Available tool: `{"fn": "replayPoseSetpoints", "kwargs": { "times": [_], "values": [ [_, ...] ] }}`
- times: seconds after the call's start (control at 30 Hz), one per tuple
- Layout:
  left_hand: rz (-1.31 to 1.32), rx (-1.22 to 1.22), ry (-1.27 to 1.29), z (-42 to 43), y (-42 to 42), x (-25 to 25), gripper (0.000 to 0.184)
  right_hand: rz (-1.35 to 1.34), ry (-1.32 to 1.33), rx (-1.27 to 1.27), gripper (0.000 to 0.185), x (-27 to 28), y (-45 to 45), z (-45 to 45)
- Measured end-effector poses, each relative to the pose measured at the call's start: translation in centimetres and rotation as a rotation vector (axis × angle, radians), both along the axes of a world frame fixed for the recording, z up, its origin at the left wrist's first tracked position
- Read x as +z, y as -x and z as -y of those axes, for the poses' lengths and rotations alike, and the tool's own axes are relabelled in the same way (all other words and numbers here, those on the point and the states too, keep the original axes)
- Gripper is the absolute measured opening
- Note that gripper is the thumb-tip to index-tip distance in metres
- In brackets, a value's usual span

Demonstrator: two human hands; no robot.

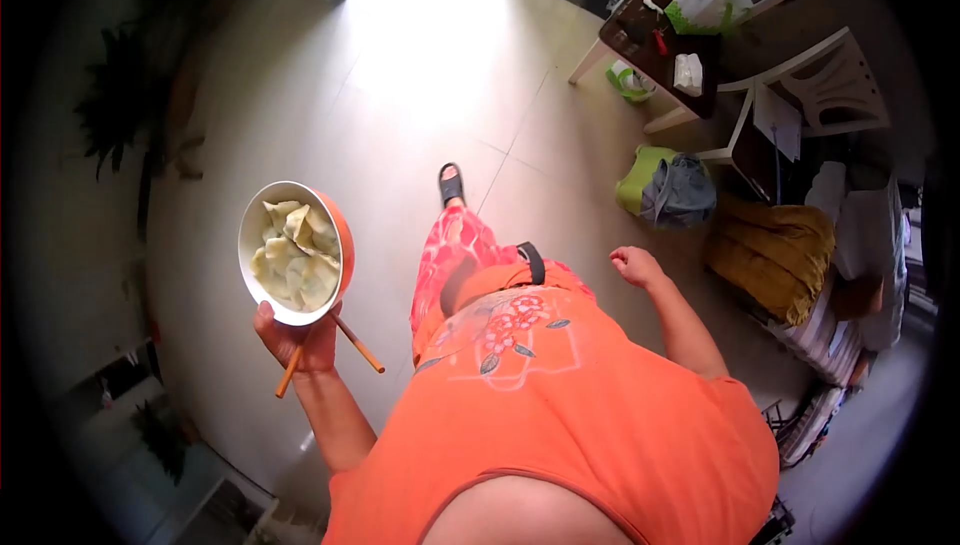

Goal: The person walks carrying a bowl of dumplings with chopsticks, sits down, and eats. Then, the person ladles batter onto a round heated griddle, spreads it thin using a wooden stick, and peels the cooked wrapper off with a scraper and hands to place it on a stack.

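In my left hand (318, 343) is a bowl (345, 245), orange outside and white inside, held out to the left and tilted towards me. Pale dumplings (293, 255) fill much of it. A pair of wooden chopsticks (358, 345) is gripped under the bowl in the same hand, their ends sticking out on either side of the palm. On the other side, my right hand (636, 267) hangs away from my body with its fingers curled in and nothing visible in them.
Pale floor tiles (400, 95) run towards a bright doorway. To the right stand a dark-topped table (640, 40) with a green-and-white bag (708, 5), a white chair (830, 85), a green stool (640, 180) with denim cloth, and a brown cloth heap (770, 255). Plants (110, 95) line the left.
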State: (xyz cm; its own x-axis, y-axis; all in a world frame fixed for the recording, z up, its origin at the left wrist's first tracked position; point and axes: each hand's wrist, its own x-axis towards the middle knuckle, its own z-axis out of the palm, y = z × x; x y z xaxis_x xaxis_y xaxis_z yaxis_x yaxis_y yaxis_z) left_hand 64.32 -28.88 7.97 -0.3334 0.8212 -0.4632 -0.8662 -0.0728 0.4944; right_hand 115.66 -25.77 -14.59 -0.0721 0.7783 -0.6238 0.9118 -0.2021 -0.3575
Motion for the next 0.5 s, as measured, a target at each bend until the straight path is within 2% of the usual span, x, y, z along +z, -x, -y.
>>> {"fn": "replayPoseSetpoints", "kwargs": {
  "times": [0.1,0.2,0.33,0.37,0.4,0.43,0.5],
  "values": [
    [-0.055,-0.115,-0.004,-7.4,4.4,-0.2,0.072,0.055,0.149,-0.015,0.026,-0.6,4.2,-4.9],
    [-0.193,-0.193,-0.011,-14.0,7.7,0.7,0.065,0.09,0.145,-0.049,0.027,-1.5,7.9,-9.2],
    [-0.21,-0.301,-0.024,-20.8,11.7,2.5,0.062,0.019,0.145,-0.205,0.027,-0.6,13.3,-13.6],
    [-0.131,-0.315,-0.04,-21.9,14.0,1.5,0.06,-0.018,0.159,-0.205,0.027,-0.8,14.9,-14.6],
    [-0.167,-0.287,0.0,-24.9,14.8,1.4,0.056,-0.049,0.161,-0.247,0.028,-1.4,16.6,-15.8],
    [-0.217,-0.176,0.084,-28.2,14.8,2.2,0.052,-0.048,0.06,-0.22,0.027,-3.3,18.1,-17.8],
    [-0.399,0.057,0.248,-34.8,13.1,4.1,0.045,-0.165,0.022,-0.351,0.027,-5.2,20.7,-22.2]
  ]
}}
